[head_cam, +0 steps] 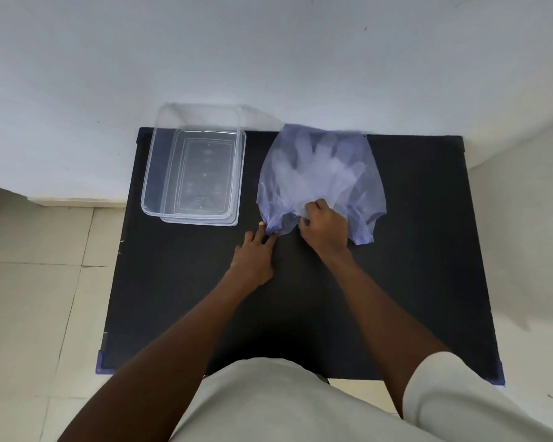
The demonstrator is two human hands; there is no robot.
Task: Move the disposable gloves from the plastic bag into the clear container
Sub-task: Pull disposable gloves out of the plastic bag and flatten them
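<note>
Fingers [262, 232] of the left hand [253, 260] were stretched out flat and loose on the black table [300, 314], tips touching the near left corner of the bag [321, 173] and pinning it down, not curled around anything. Nearest the camera, both bare forearms reached forward over a pale shirt [284, 403], with a short sleeve [454, 393] showing on the right side. Just beyond and beside the left hand, the right hand [324, 226] was bunched up at the bag's mouth, fingers curled in and gripping a pinch of thin, crumpled film; whether that film was the bag's edge or a glove could not be told, since the knuckles hid the fingertips. Further out, the translucent bluish bag lay flat on the right half of the table, and the gloves [320, 164] were plainly inside it, pale finger shapes fanned toward the far edge. To the left, well apart from the bag, the clear container [147, 186] sat open on the table's far left corner, nothing visible in it, resting on what looked like its lid. Beyond everything, a white wall [268, 59] ran along the table's far side, and light floor tiles [39, 298] showed at the left.
</note>
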